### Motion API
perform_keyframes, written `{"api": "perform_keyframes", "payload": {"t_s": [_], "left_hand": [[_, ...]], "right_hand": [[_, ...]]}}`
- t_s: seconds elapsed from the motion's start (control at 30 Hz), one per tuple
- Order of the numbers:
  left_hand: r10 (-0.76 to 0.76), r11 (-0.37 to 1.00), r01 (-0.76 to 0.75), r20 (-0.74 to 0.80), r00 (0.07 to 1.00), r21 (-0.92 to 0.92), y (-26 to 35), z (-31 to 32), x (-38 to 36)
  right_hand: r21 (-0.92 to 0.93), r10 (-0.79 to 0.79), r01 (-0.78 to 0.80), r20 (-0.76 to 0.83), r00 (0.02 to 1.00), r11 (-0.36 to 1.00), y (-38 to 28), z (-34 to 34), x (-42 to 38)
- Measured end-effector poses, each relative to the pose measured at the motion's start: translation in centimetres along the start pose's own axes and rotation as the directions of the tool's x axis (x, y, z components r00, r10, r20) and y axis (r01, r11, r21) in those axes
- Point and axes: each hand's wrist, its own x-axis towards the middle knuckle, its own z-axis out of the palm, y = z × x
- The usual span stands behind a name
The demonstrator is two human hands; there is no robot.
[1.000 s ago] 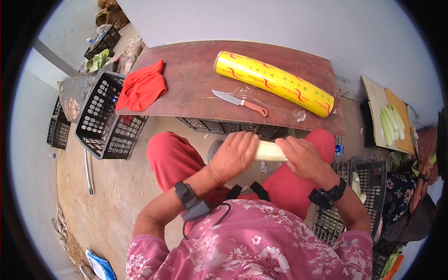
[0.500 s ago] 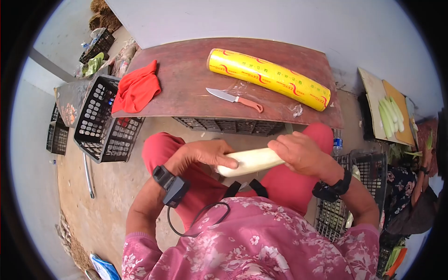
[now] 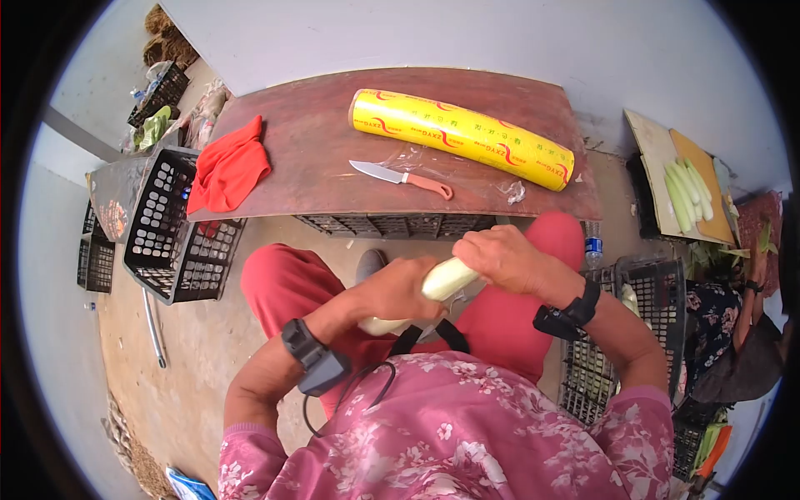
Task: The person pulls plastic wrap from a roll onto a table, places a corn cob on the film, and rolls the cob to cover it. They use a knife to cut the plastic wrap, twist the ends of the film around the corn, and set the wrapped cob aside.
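Note:
Over my lap I hold a long, pale greenish-white vegetable (image 3: 447, 280); its exact kind is not clear. My left hand (image 3: 400, 290) is wrapped over its middle, and the lower end sticks out below the palm. My right hand (image 3: 502, 262) is closed around the upper end. A bit of clear film (image 3: 455, 300) seems to hang beside the vegetable. On the table in front lies a knife (image 3: 402, 177) with a reddish handle, its blade to the left. Behind it rests a yellow roll of cling film (image 3: 462, 136).
A red cloth (image 3: 229, 167) lies on the left of the brown table (image 3: 308, 112). Black crates stand at left (image 3: 162, 225) and right (image 3: 667, 308). Pale vegetables (image 3: 688, 193) lie on a board, near another person's arm (image 3: 754, 292). A water bottle (image 3: 593, 248) is beside the table.
My left hand has slid up over the vegetable, from its near end to its middle. The vegetable is tilted more steeply. The whole view has shifted a little.

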Motion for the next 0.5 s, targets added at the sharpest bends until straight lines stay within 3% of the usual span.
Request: {"api": "perform_keyframes", "payload": {"t_s": [0.07, 0.2, 0.23, 0.33, 0.43, 0.47, 0.5], "left_hand": [[0.053, 0.94, -0.003, 0.137, 0.989, -0.34, -1.3, -0.1, -0.7], [-0.025, 0.759, 0.271, 0.39, 0.921, -0.592, -1.1, -1.0, -1.8], [0.002, 0.738, 0.275, 0.41, 0.912, -0.616, -1.5, -1.1, -2.2], [0.054, 0.668, 0.275, 0.414, 0.909, -0.691, -3.0, -0.7, -3.7], [0.064, 0.539, 0.259, 0.345, 0.936, -0.802, -3.7, -0.1, -4.8], [0.06, 0.518, 0.257, 0.334, 0.941, -0.816, -3.9, 0.0, -4.9], [0.056, 0.495, 0.255, 0.323, 0.945, -0.831, -4.0, 0.1, -5.0]], "right_hand": [[0.002, -0.024, 0.024, -0.036, 0.999, 1.0, 0.4, 0.0, -0.1], [0.046, -0.047, 0.053, -0.135, 0.99, 0.997, 2.1, 1.0, -0.8], [0.048, -0.043, 0.052, -0.172, 0.984, 0.998, 3.2, 1.4, -1.3], [-0.087, 0.288, -0.305, -0.163, 0.944, 0.948, 6.9, 0.9, -4.2], [0.012, 0.253, -0.26, -0.279, 0.926, 0.965, 7.3, 0.2, -5.2], [0.431, 0.481, -0.375, -0.168, 0.86, 0.821, 6.8, 0.2, -5.4], [0.752, 0.629, -0.434, 0.032, 0.777, 0.497, 5.0, -0.4, -5.0]]}}
